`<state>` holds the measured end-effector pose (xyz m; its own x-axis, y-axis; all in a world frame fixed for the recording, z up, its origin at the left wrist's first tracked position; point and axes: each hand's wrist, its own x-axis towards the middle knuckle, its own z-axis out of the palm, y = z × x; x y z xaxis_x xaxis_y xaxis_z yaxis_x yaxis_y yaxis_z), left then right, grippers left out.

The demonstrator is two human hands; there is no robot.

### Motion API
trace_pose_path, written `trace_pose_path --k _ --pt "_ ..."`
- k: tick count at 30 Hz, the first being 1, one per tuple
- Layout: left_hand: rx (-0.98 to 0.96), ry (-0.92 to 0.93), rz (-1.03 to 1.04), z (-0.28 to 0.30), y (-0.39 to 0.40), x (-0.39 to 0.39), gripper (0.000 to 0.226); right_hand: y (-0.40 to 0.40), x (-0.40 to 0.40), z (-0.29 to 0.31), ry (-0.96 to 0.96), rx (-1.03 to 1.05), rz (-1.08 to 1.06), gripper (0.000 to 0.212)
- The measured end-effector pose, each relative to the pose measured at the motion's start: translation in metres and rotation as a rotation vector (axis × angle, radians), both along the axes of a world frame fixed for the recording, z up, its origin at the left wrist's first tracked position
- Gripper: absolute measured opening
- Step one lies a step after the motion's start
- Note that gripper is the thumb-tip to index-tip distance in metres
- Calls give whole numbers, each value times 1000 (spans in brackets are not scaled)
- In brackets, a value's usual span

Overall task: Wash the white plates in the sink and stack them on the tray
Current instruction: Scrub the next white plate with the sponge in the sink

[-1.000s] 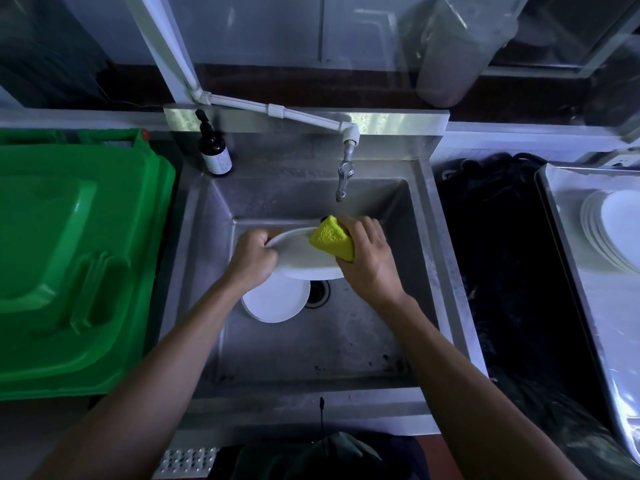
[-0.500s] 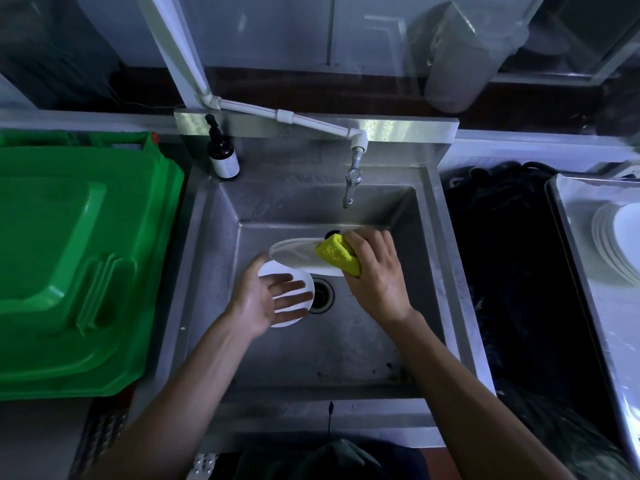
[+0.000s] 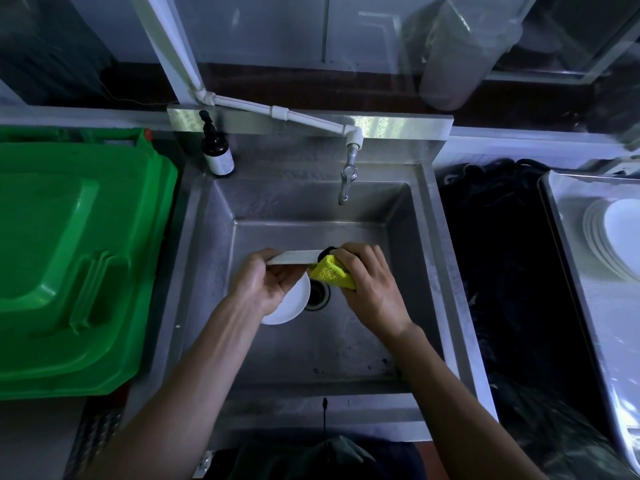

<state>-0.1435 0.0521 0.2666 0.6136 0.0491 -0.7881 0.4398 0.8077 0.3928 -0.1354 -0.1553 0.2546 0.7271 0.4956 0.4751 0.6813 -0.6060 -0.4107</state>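
Two hands work over the steel sink (image 3: 398, 306). Left hand (image 3: 258, 285) grips a white plate (image 3: 294, 257) by its left edge, fingers curled under it, the plate tipped nearly on edge. Right hand (image 3: 369, 285) is closed round a yellow cloth (image 3: 330, 271), pressing it against the plate's right end. Just below the left hand, a second white plate (image 3: 292, 304) lies on the sink floor, partly hidden by that hand, beside the drain (image 3: 318, 294). Beyond the hands hangs the tap (image 3: 346, 181). Well off to the right of the right hand, a stack of plates (image 3: 613, 233) sits on a metal tray (image 3: 571, 271). Left of the left hand lies a green bin lid (image 3: 76, 258).
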Motion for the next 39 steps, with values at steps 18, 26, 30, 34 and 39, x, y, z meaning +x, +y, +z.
trace_pose_path --k 18,26,30,34,39 --pt "200 -122 -13 -18 0 -10 27 42 -1 11 802 273 -244 67" --pt "190 -174 -3 -15 -1 -15 21 54 -14 -3 560 288 -250 64" --pt "165 -188 18 -14 -4 -15 32 61 -22 -8 438 181 -259 45" --pt "135 -184 46 -12 -7 -15 25 71 -28 -6 410 187 -287 43" --pt "124 -224 70 -11 -6 -11 34 81 -38 -2 363 193 -259 50"
